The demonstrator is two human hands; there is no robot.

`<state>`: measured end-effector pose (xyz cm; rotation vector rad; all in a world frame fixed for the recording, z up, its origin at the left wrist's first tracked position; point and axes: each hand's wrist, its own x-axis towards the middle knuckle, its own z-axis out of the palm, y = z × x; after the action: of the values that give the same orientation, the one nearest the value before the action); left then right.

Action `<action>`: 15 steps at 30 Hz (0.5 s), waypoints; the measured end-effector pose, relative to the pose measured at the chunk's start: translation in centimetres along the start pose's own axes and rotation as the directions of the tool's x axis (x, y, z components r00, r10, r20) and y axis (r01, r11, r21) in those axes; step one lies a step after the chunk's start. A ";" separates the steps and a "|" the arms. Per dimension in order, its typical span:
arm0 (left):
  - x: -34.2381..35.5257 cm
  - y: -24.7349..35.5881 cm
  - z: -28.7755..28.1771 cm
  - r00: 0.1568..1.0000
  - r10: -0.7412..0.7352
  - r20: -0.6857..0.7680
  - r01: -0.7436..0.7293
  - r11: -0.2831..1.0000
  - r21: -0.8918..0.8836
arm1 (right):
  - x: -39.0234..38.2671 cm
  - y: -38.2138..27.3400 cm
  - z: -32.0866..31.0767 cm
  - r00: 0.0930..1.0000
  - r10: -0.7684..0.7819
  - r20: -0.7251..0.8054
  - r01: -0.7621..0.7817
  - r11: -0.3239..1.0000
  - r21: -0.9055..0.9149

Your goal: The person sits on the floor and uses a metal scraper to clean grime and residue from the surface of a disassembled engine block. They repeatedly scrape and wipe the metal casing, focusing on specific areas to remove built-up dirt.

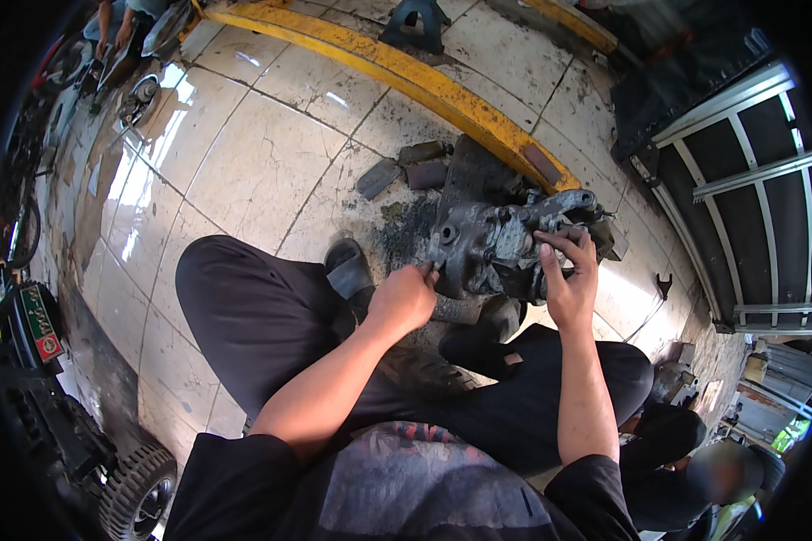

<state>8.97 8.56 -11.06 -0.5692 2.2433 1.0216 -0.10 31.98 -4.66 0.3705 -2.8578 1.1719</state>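
Observation:
A greasy grey metal assembly lies in front of me on a dark stained plate. My left hand is at its left lower edge, with the fingers curled onto it; the fingertips are partly hidden. My right hand grips the upper right part of the assembly, with bent fingers and the thumb against the metal. A short dark cylindrical piece lies just below the assembly. Several worn rectangular blocks lie on the floor to its upper left.
A yellow beam crosses beyond the assembly on the tiled floor. A dark stand is behind it, a metal-framed panel at right, a wheel at lower left. Other people are at upper left and lower right.

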 end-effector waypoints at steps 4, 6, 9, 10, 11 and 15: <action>-1.5 0.4 0.7 0.995 0.091 -0.027 -0.091 0.996 0.004 | 0.0 0.1 0.0 1.000 -0.016 -0.016 0.016 1.000 0.017; -1.5 0.7 0.1 0.997 0.073 -0.011 -0.073 0.997 0.023 | -0.1 0.1 0.1 1.000 -0.015 -0.019 0.016 1.000 0.017; -1.4 0.8 0.6 0.996 0.081 -0.042 -0.080 0.997 0.019 | 0.0 0.2 0.0 1.000 -0.023 -0.021 0.023 1.000 0.013; -1.6 0.7 0.8 0.994 0.087 -0.059 -0.086 0.996 0.017 | -0.1 0.2 0.0 1.000 -0.022 -0.021 0.023 1.000 0.014; -1.3 0.6 0.7 0.995 0.082 -0.059 -0.080 0.996 0.028 | -0.2 0.1 0.1 1.000 -0.018 -0.016 0.018 1.000 0.018; -1.5 0.4 1.5 0.985 0.146 -0.091 -0.141 0.988 0.059 | 0.0 0.1 0.0 1.000 -0.020 -0.023 0.020 1.000 0.012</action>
<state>10.33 10.19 -10.65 -0.4468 2.4168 1.0216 -0.12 32.04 -4.75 0.3828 -2.8223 1.1830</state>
